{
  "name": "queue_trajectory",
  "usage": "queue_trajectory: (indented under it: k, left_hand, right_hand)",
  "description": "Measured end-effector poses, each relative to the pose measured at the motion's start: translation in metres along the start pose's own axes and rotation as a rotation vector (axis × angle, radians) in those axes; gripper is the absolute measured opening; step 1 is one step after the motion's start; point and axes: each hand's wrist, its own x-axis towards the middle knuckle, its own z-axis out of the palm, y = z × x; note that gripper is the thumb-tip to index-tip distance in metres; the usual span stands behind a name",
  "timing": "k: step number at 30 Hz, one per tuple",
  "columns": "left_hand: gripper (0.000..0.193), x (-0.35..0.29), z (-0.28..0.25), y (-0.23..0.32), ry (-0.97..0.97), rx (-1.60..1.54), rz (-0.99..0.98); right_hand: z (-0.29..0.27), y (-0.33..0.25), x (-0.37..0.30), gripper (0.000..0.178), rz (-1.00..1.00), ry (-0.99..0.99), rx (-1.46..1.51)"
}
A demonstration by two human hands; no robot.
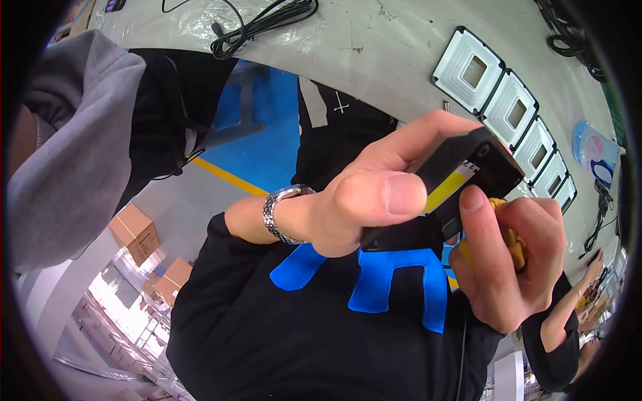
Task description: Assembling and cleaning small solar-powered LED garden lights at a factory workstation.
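Squarely in front of the black top the person wears, a black box (491,164) with a yellow label (449,187) sits tilted in the left hand (354,194), lifted off the counter (388,73). The left fingers are clamped on it, the thumb along the near side and the others round the far side; a metal watch (269,219) circles that wrist. Just beside, the right hand (511,277) has its fingers curled round a yellow thing (513,252), mostly hidden, whose kind I cannot tell. One right fingertip lies against or just in front of the box; I cannot tell whether they touch.

Beyond the hands, white square frames (455,67) with dark corners run in a row toward the counter's right end. Past them lies a clear plastic container (588,144), near the far edge. A coiled black cable (235,41) rests close to the near edge, toward the left corner. A grey sleeve (87,100) of another person shows at left, and cardboard boxes (136,234) stand below it.
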Motion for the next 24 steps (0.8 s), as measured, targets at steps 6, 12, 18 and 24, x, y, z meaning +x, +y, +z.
queue_trajectory:
  k: [6, 12, 18, 24]
  left_hand:
    - [0.059, 0.0, -0.007, -0.019, -0.049, 0.08, 0.109]
    - [0.06, 0.005, -0.002, -0.017, -0.052, 0.124, 0.054]
    - [0.061, -0.019, -0.011, 0.006, -0.03, 0.039, 0.048]
    - [0.061, -0.015, -0.008, 0.0, -0.075, 0.137, 0.053]
  right_hand:
    - [0.003, 0.002, -0.001, 0.06, -0.043, -0.011, 0.038]
    - [0.001, 0.008, 0.006, 0.058, -0.094, 0.025, 0.035]
    - [0.023, -0.012, 0.011, 0.053, -0.025, 0.06, 0.047]
    - [0.022, -0.012, -0.002, 0.054, -0.034, 0.144, 0.035]
